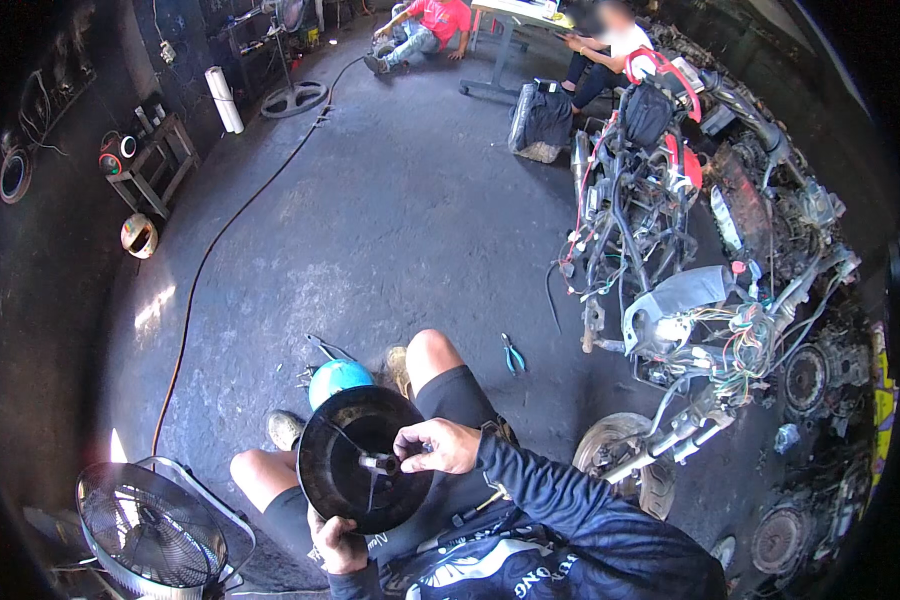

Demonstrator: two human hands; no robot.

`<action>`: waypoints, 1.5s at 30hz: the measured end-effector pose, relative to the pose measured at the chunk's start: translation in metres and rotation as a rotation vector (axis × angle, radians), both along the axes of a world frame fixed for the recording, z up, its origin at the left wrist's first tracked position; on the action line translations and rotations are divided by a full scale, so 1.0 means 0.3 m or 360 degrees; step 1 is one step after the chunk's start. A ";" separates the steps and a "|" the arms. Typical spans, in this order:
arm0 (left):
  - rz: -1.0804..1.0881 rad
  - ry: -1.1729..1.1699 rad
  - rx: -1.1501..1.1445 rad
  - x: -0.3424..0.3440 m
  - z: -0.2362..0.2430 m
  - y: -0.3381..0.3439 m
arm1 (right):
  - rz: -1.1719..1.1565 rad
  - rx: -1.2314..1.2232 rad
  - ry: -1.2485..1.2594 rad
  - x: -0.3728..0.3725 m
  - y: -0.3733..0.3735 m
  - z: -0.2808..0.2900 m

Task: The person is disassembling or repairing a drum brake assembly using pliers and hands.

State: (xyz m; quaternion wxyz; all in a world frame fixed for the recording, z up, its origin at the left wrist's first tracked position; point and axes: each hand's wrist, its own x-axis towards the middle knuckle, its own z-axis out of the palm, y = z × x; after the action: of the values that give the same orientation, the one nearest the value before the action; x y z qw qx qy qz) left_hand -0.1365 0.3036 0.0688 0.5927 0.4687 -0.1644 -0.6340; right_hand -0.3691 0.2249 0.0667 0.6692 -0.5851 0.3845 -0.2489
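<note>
A round black bowl-shaped part (pixel 330 490) with a short metal hub (pixel 375 463) at its centre rests tilted over my lap. Its lower rim is gripped by my left hand (pixel 340 545), the thumb on the near edge. My right hand (pixel 438 447) is closed, its fingertips pinched together right beside the hub; whatever is between them is too small to make out. Just beyond the part's far rim shows a bright blue round object (pixel 339 380), its lower side hidden. A tool with a dark handle (pixel 475 508) lies across my lap.
Pliers with teal handles (pixel 513 355) lie on the floor ahead. A fan (pixel 152 530) stands at my left, near a long cable (pixel 210 245). Stripped motorcycle frames with loose wiring (pixel 660 240) crowd the right. Two people sit at the far end, by a table (pixel 525 12).
</note>
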 end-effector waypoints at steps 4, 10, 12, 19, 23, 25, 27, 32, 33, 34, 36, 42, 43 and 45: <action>-0.0029 0.0011 -0.0003 0.016 -0.028 0.007 | 0.0082 -0.0077 0.0095 -0.009 -0.009 0.024; 0.0011 0.0032 0.0013 0.023 -0.047 0.015 | -0.0233 -0.0407 0.0226 0.030 0.005 0.059; 0.0123 -0.0034 0.0028 -0.010 0.003 -0.005 | -0.0231 -0.0400 0.0226 0.039 0.000 0.057; 0.0039 -0.0045 -0.0047 0.006 -0.014 0.002 | -0.0113 -0.0352 0.0225 0.024 -0.017 0.053; 0.0020 -0.0009 -0.0026 0.006 -0.025 0.004 | -0.0020 -0.0351 0.0257 0.018 -0.025 0.047; 0.0028 0.0006 -0.0017 -0.004 -0.019 0.000 | -0.0009 -0.0366 0.0265 0.016 -0.029 0.044; 0.0078 -0.0007 -0.0014 -0.018 -0.010 -0.010 | 0.0001 -0.0382 0.0274 0.015 -0.031 0.039; 0.0064 -0.0033 -0.0031 0.007 -0.053 0.003 | -0.0013 -0.0460 0.0257 0.021 -0.026 0.041; 0.0050 -0.0038 -0.0018 0.011 -0.058 0.008 | -0.0013 -0.0461 0.0258 0.024 -0.023 0.037; 0.0051 -0.0039 -0.0015 0.011 -0.057 0.012 | -0.0025 -0.0516 0.0249 0.027 -0.018 0.028; 0.0052 -0.0099 -0.0066 0.009 -0.054 0.022 | -0.0031 -0.0564 0.0238 0.037 -0.002 0.016; 0.0200 0.0183 0.0012 0.014 -0.027 0.001 | -0.0426 -0.0556 0.0139 0.041 -0.024 0.004; 0.0266 0.0175 0.0069 0.013 -0.009 -0.013 | -0.0507 -0.0500 0.0149 0.022 -0.032 -0.015; 0.0410 0.0105 0.0140 0.056 -0.035 -0.006 | -0.0657 -0.0420 0.0152 -0.004 -0.052 0.048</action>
State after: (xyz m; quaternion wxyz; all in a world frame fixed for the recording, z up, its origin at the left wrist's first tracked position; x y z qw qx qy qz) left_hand -0.1197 0.3019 0.0581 0.6531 0.4903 -0.0554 -0.5745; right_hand -0.3702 0.2092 0.0811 0.5032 -0.5875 0.4912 -0.4003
